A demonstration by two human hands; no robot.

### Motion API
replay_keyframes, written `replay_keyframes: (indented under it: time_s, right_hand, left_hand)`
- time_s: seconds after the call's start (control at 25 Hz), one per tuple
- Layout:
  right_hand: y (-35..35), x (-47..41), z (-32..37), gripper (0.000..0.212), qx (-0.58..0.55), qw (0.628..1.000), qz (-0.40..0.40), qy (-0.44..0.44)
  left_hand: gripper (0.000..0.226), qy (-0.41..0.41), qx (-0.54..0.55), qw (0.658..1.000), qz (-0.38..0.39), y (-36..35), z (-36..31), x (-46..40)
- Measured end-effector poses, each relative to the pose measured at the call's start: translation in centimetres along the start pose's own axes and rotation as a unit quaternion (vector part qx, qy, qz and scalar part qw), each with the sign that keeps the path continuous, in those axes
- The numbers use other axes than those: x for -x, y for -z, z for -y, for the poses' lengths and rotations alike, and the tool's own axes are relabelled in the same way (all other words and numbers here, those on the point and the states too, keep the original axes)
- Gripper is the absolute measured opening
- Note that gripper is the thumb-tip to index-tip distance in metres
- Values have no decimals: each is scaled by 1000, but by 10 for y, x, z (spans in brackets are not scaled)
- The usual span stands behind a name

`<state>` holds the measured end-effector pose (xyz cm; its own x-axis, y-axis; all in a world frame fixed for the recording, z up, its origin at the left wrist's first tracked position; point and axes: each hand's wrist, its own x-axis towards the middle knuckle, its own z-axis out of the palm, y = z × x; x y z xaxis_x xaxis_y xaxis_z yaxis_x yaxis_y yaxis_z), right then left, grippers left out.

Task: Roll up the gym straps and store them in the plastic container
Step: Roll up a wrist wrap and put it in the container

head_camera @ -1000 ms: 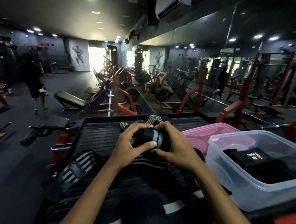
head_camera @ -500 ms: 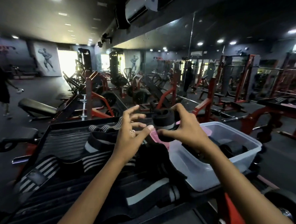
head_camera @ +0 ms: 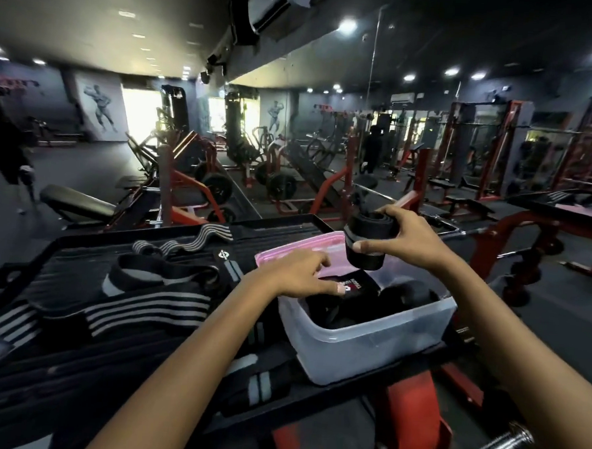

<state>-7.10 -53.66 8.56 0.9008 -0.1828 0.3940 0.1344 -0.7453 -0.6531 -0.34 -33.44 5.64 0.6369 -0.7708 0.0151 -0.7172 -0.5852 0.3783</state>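
Note:
My right hand (head_camera: 405,238) grips a rolled black gym strap (head_camera: 367,243), upright, held above the far side of the clear plastic container (head_camera: 367,344). Several dark rolled straps (head_camera: 404,295) lie inside the container. My left hand (head_camera: 297,274) reaches over the container's left rim, fingers spread, touching a black strap with a red and white logo (head_camera: 355,285). Unrolled black straps with grey stripes (head_camera: 146,305) lie across the black ribbed platform (head_camera: 74,377) to the left.
A pink lid (head_camera: 296,248) lies behind the container. More striped straps (head_camera: 184,242) lie at the platform's far edge, and another (head_camera: 259,383) near its front. Red gym machines and benches fill the floor beyond. A steel bar end (head_camera: 502,448) shows at bottom right.
My right hand has carried the rolled strap to the right, over the container. My left hand let go of it and dropped to the container's left rim. The view turned right.

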Motion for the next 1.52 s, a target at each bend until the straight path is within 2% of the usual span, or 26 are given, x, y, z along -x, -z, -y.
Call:
replay_keyframes:
  time_s: [0.08, 0.2, 0.44, 0.6, 0.68, 0.76, 0.88, 1.0, 1.16, 1.24, 1.36, 1.44, 1.52]
  right_hand:
    - [6, -4, -14, 52, 8, 1000, 5, -5]
    - [10, -8, -29, 50, 7, 1000, 22, -19]
    - [15, -17, -51, 46, 90, 994, 57, -19]
    - [7, -22, -64, 49, 138, 986, 88, -12]
    - [4, -23, -69, 48, 149, 985, 89, -14]
    - [0, -24, -73, 48, 156, 983, 91, -16]
    - [-7, -25, -77, 52, 163, 981, 108, -18]
    - [-11, -25, -82, 59, 201, 970, 133, -19]
    - [-11, -28, -82, 59, 209, 969, 132, -16]
    - [-11, -30, -82, 58, 196, 972, 124, -15]
    - [-12, -30, -84, 57, 221, 965, 141, -7]
    - [-12, -30, -83, 55, 216, 965, 150, 0]
    - [-11, -30, -82, 47, 192, 971, 139, 3]
  left_hand:
    - [67, 34, -45, 996, 69, -4, -5, -12]
    - [52, 47, -71, 991, 105, -6, -11, -18]
    - [51, 12, -98, 995, -22, -18, -22, -12]
    - [49, -49, -235, 967, -88, -32, -36, -8]
    - [44, -76, -200, 975, -56, -29, -41, -6]
    - [36, -66, -101, 993, 11, -20, -41, -4]
    - [10, -53, -39, 994, 89, -17, -43, 1]
    - [23, -80, 3, 990, 114, -27, -44, 4]
    - [21, -48, 87, 995, 29, -21, -38, 2]
    - [45, -24, 81, 996, -15, -20, -34, 2]
    - [77, 12, 9, 1000, 24, -21, -34, -3]
    - [78, 29, -42, 998, 47, -22, -35, -8]
    - [71, 33, -46, 997, 53, -22, -39, -10]
